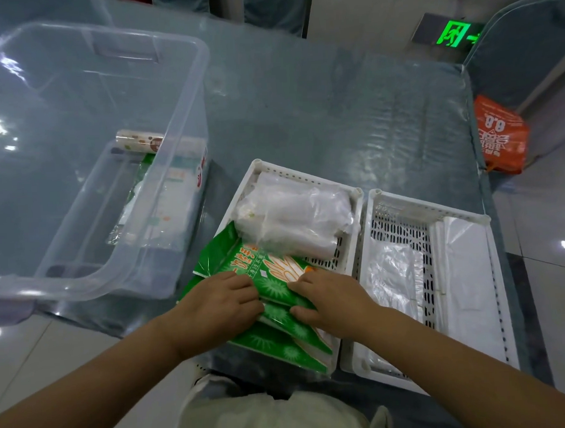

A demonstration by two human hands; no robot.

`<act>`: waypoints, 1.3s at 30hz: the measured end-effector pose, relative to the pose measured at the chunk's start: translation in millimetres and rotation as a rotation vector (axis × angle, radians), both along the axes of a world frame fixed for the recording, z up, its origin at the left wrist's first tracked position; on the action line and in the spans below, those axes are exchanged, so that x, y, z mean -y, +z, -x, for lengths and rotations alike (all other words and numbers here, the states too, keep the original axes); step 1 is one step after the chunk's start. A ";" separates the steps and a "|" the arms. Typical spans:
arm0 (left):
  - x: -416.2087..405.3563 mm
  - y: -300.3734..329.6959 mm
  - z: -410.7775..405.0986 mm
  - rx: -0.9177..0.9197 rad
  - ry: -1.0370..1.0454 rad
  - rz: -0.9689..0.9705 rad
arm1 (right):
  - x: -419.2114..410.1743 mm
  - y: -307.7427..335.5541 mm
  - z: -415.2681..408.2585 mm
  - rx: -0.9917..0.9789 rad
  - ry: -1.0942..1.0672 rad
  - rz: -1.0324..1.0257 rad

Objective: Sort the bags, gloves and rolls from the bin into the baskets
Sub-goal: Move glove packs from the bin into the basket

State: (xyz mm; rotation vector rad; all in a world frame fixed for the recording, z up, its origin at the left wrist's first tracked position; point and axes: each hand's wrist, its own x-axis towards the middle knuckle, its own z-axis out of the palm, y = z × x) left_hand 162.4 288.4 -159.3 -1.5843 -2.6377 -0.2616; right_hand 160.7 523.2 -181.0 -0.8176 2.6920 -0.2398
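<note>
A stack of green glove packs [271, 282] lies in the near end of the left white basket [307, 177]. My left hand [218, 304] and my right hand [330, 297] both press on the top pack, fingers gripping its edges. White rolls in clear wrap [297, 219] fill the far end of that basket. The right white basket [426, 209] holds flat clear and white bags [397, 273]. The clear plastic bin [185, 98] stands at the left with a patterned roll [139, 143] and a bag pack [167, 199] inside.
A blue-grey table [335, 108] under a glossy clear cover carries everything. An orange shopping bag [501, 136] sits on the floor beyond the table's right edge. Chairs stand at the far side. My white clothing shows at the bottom.
</note>
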 end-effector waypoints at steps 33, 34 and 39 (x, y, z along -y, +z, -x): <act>-3.7 -26.8 11.4 0.422 0.427 0.165 | 8.6 9.4 145.1 -0.174 -0.208 -0.163; -2.9 -26.1 12.6 0.431 0.436 0.153 | 9.8 10.3 143.3 -0.166 -0.219 -0.138; 2.7 -15.9 18.3 0.420 0.503 -0.022 | 10.5 23.7 135.4 -0.003 -0.312 -0.009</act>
